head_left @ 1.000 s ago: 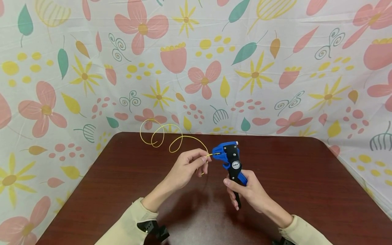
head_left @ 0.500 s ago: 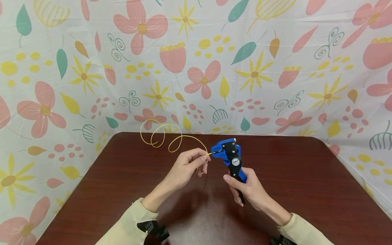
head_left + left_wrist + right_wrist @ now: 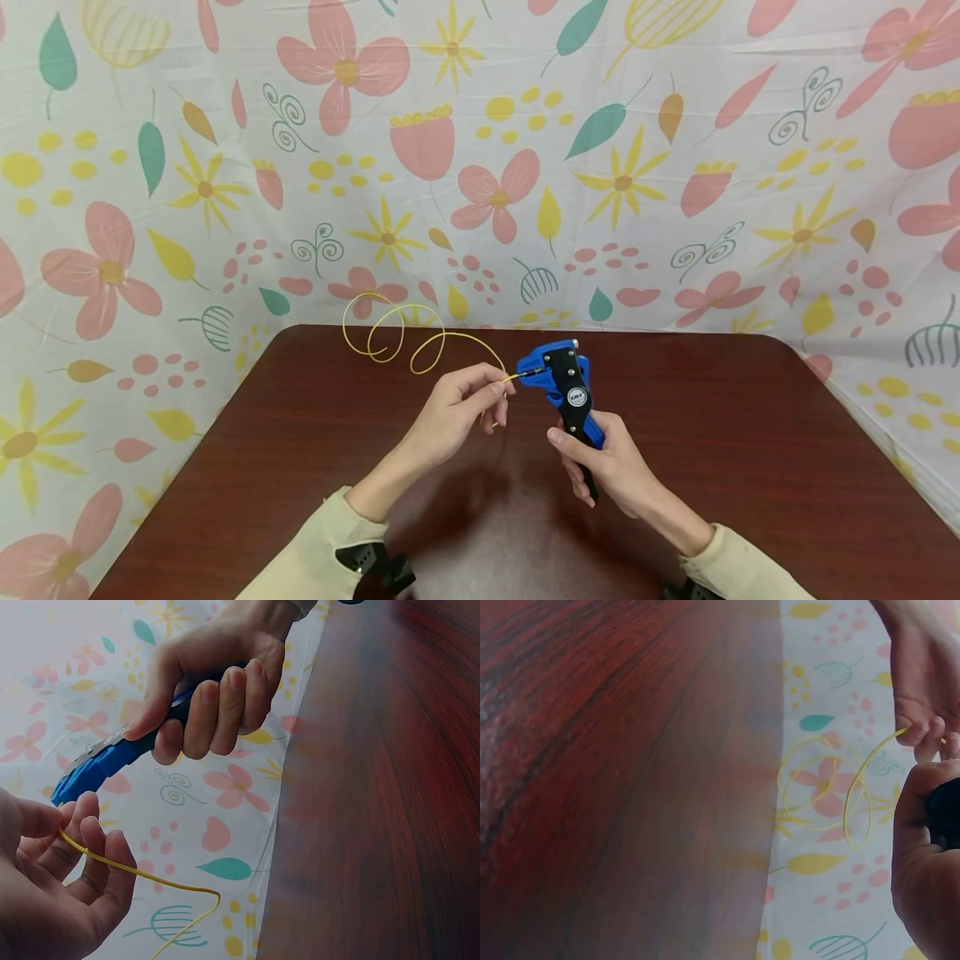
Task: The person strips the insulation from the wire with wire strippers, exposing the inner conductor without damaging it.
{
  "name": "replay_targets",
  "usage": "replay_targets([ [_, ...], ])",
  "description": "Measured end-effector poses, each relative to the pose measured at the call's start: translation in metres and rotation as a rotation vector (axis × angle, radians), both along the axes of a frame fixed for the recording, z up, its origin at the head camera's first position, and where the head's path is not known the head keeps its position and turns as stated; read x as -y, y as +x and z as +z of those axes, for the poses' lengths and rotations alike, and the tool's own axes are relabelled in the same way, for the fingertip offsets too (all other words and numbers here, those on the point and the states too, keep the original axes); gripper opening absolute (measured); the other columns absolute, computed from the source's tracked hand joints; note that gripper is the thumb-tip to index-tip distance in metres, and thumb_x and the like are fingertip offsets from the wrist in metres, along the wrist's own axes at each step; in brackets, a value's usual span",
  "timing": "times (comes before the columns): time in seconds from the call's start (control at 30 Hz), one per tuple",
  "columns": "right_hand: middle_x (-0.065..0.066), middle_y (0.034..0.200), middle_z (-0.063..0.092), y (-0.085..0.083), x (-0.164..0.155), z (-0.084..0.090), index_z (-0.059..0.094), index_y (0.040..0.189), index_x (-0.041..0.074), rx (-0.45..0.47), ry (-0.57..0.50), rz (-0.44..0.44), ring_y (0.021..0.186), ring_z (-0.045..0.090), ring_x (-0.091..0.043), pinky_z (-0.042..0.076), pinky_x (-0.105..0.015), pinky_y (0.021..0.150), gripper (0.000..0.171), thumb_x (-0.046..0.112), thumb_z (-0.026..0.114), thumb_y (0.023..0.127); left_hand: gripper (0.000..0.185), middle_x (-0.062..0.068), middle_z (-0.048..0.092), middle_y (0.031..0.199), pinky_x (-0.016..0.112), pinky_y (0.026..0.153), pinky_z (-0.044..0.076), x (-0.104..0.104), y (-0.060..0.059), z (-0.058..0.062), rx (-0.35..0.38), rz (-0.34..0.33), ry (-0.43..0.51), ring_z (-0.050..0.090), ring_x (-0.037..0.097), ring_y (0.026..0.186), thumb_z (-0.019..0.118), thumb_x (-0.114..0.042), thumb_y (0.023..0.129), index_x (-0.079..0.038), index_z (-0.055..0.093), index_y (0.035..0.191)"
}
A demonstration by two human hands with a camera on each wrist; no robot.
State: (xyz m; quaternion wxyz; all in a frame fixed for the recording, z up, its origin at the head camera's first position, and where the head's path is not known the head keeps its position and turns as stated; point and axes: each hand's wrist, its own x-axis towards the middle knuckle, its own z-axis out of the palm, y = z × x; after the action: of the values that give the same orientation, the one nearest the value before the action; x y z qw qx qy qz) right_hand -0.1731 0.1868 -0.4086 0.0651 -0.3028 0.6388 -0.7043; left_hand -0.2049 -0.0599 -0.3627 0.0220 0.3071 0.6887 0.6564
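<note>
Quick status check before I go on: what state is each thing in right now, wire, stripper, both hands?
yellow wire: coiled in loose loops above the table, one end fed into the stripper's head.
wire stripper: held upright off the table, head closed on the wire end.
left hand: pinches the wire just short of the tool.
right hand: grip wrapped round the stripper's handles.
table: bare dark wood.

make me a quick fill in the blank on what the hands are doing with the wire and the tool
1. The left hand pinches a thin ____ wire.
2. The right hand grips a wire stripper coloured black and ____.
3. The wire's end sits in the stripper's head, above a dark ____ table.

Missing words: yellow; blue; red-brown
</note>
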Motion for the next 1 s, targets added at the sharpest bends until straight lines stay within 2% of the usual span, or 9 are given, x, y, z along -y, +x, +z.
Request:
replay_targets([
  [0.23, -0.023, 0.058, 0.048, 0.0005, 0.0001, -0.0009, 0.051, 0.094, -0.010, 0.001, -0.007, 0.012, 0.036, 0.048, -0.034, 0.045, -0.043, 0.033, 0.017, -0.002, 0.047, 0.109, 0.017, 0.017, 0.063, 0.075, 0.029, 0.061, 0.052, 0.0006, 0.0007, -0.0002, 0.002, 0.007, -0.008, 0.055, 0.025, 0.062, 0.053, -0.008, 0.109, 0.000, 0.068, 0.106],
  [0.47, -0.023, 0.057, 0.048, 0.0014, 0.0010, -0.0004, 0.050, 0.093, -0.011, 0.003, -0.014, 0.014, 0.036, 0.048, -0.034, 0.045, -0.043, 0.033, 0.018, -0.002, 0.047, 0.109, 0.017, 0.014, 0.063, 0.075, 0.032, 0.061, 0.053, 0.0009, 0.0010, -0.0002, -0.013, 0.002, -0.012, 0.056, 0.024, 0.062, 0.053, -0.008, 0.109, 0.000, 0.068, 0.106],
  [0.6, -0.023, 0.058, 0.048, 0.0023, 0.0018, 0.0009, 0.053, 0.094, -0.006, 0.011, -0.012, 0.006, 0.036, 0.049, -0.032, 0.046, -0.043, 0.033, 0.017, -0.001, 0.048, 0.109, 0.017, 0.014, 0.063, 0.075, 0.033, 0.061, 0.054, 0.0008, 0.0012, 0.0001, -0.016, 0.001, -0.009, 0.056, 0.024, 0.062, 0.053, -0.008, 0.110, 0.000, 0.068, 0.106],
  [0.8, -0.024, 0.058, 0.046, 0.0032, 0.0027, 0.0025, 0.056, 0.098, -0.002, 0.038, -0.030, 0.021, 0.037, 0.047, -0.033, 0.044, -0.044, 0.032, 0.014, 0.000, 0.048, 0.109, 0.017, 0.015, 0.063, 0.074, 0.033, 0.061, 0.054, 0.0003, 0.0011, 0.0001, -0.015, -0.006, 0.004, 0.056, 0.022, 0.061, 0.052, -0.008, 0.110, 0.000, 0.067, 0.106],
  [1.0, -0.021, 0.059, 0.047, 0.0018, 0.0021, 0.0018, 0.055, 0.101, -0.003, 0.062, -0.027, 0.018, 0.038, 0.049, -0.029, 0.045, -0.041, 0.033, 0.012, 0.002, 0.049, 0.109, 0.018, 0.017, 0.063, 0.075, 0.030, 0.061, 0.053, -0.0010, 0.0004, 0.0009, -0.013, -0.013, 0.018, 0.056, 0.025, 0.062, 0.051, -0.007, 0.110, 0.001, 0.067, 0.106],
])
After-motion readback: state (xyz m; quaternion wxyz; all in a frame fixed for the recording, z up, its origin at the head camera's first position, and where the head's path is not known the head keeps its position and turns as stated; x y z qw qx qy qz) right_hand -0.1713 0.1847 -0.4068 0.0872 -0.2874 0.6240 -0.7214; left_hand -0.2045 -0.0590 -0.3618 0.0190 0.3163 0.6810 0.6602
